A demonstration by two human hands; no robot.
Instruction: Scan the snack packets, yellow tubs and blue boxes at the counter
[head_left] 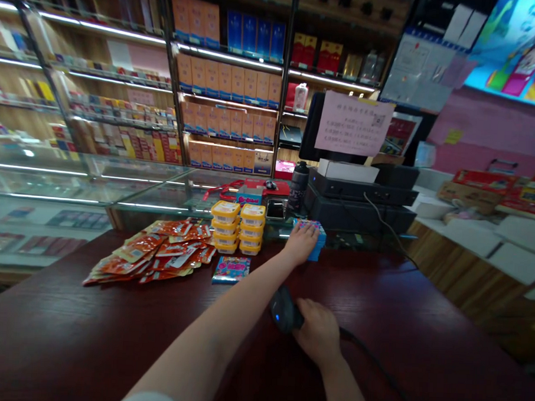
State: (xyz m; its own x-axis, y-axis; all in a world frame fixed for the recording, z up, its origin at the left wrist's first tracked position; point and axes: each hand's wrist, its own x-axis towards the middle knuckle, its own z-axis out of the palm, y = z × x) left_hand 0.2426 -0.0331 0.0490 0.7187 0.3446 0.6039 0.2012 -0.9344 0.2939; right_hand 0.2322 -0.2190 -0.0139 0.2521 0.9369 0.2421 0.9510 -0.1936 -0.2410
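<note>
While your left hand [302, 242] is up at the blue packet stack [317, 250], your right hand [318, 333] has the barcode scanner [283, 310]. That blue stack sits near the far edge of the bench [378, 300], a bit right of its middle. Your left fingers lie over the top of it, but the undersides and thumb are hidden, so I can't tell whether you're actually pinching it or just resting on it. Right hand's easier to read: it's wrapped around the scanner's handle, closer to the near edge, with the scanner's head poking out left below your left forearm and a blue light glowing on it. Its black cable [376, 359] trails off toward the near right corner.

Left of your forearm you've got a flat blue packet [231, 270] lying on its own. Just behind it, by the far edge, two stacks of yellow tubs [251, 229] stand side by side. Left of those, toward the far left corner, there's a messy overlapping heap of orange snack pouches [159, 249]. A dark bottle [298, 187] stands upright past the far edge, behind the blue stack, kinda near the monitor with the pink notice [353, 124] on it.
</note>
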